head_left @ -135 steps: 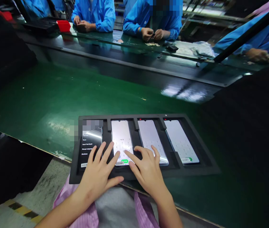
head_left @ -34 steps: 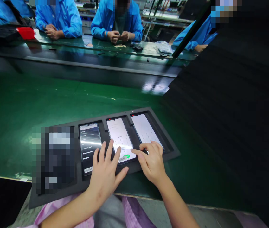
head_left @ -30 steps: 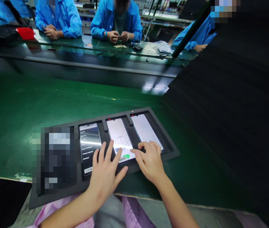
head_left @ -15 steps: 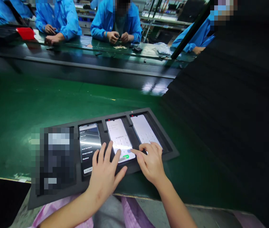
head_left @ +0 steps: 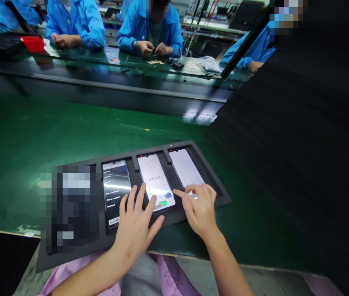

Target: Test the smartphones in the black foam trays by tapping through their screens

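Note:
A black foam tray [head_left: 102, 226] holds phones side by side in its slots. My left hand [head_left: 135, 228] is spread with fingers apart over the middle phone [head_left: 151, 170] and the edge of the left phone [head_left: 115, 181]. The middle phone shows a dial keypad with a green call button; the left one shows a dark text menu. My right hand [head_left: 201, 207] holds nothing; its index finger points at the middle phone's right edge, the other fingers curled. Under those curled fingers, the right phone [head_left: 184, 162] shows a pale keypad, partly hidden. The tray's far-left slot is blurred out.
A green tabletop [head_left: 78, 127] surrounds the tray. Beyond a dark raised ledge [head_left: 100, 84], several people in blue coats [head_left: 131, 28] sit at another bench, with a red bin [head_left: 33, 43] at its left. A black drape [head_left: 310, 144] covers the right side.
My right hand has drawn back slightly to the right, its index finger off the middle phone's keypad. The code on that screen has changed at its end. My left hand stays put.

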The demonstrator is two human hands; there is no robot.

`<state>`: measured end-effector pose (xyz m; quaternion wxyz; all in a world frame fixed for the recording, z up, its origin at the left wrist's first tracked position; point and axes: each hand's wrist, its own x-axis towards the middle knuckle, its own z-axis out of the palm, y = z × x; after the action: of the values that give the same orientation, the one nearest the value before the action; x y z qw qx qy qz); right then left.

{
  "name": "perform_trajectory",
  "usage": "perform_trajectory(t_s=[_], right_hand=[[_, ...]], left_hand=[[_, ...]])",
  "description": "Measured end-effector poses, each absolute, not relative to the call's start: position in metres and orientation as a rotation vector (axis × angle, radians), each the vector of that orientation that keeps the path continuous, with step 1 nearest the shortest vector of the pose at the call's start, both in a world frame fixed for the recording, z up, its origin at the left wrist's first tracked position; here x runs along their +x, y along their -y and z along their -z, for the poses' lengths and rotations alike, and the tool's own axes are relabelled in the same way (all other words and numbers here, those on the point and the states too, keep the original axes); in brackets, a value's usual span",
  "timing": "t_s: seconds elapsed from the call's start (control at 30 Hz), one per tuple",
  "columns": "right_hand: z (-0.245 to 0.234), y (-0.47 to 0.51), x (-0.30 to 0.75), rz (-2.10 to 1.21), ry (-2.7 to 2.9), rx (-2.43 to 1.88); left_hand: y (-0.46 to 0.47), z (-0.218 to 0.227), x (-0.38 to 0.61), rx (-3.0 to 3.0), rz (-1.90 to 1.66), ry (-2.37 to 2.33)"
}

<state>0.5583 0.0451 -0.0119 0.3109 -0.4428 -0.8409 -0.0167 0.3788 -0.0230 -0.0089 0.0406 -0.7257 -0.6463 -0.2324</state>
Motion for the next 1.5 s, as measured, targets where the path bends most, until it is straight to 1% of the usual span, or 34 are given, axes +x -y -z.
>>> perform_trajectory(t_s=[0.17,0.23,0.37,0.53,0.67,0.77,0.83,0.93,1.0,1.2,1.33,1.4,1.5], right_hand=[[0.012,-0.05,0.567,0.147,2.134,-1.325],[0.011,-0.052,0.566,0.133,2.194,-1.373],[0.008,-0.059,0.554,0.083,2.42,-1.331],[0.008,-0.065,0.538,0.162,2.537,-1.328],[0.007,-0.068,0.547,0.188,2.441,-1.347],[0.007,-0.073,0.569,0.198,2.204,-1.519],[0.009,-0.077,0.587,0.134,2.002,-1.723],[0.014,-0.082,0.611,-0.125,1.803,-1.975],[0.016,-0.081,0.62,-0.247,1.778,-2.021],[0.011,-0.044,0.604,-0.335,1.697,-2.139],[0.019,-0.006,0.583,-0.387,1.718,-1.988],[0.026,0.004,0.577,-0.312,1.707,-1.814],[0.035,0.009,0.574,-0.106,1.749,-1.512]], left_hand=[[0.023,0.007,0.379,-2.237,0.676,1.983],[0.023,0.007,0.379,-2.235,0.67,1.982],[0.024,0.009,0.379,-2.236,0.677,1.997],[0.024,0.01,0.379,-2.233,0.675,2.001],[0.023,0.01,0.378,-2.243,0.705,2.01],[0.024,0.01,0.377,-2.278,0.693,2.017],[0.024,0.009,0.377,-2.286,0.678,2.023],[0.023,0.008,0.377,-2.289,0.656,2.002],[0.023,0.007,0.375,-2.302,0.635,1.958],[0.032,0.004,0.366,-2.224,0.635,1.909],[0.038,0.003,0.368,-2.331,0.666,1.783],[0.039,0.004,0.37,-2.414,0.655,1.709],[0.039,0.005,0.37,-2.495,0.583,1.612]])
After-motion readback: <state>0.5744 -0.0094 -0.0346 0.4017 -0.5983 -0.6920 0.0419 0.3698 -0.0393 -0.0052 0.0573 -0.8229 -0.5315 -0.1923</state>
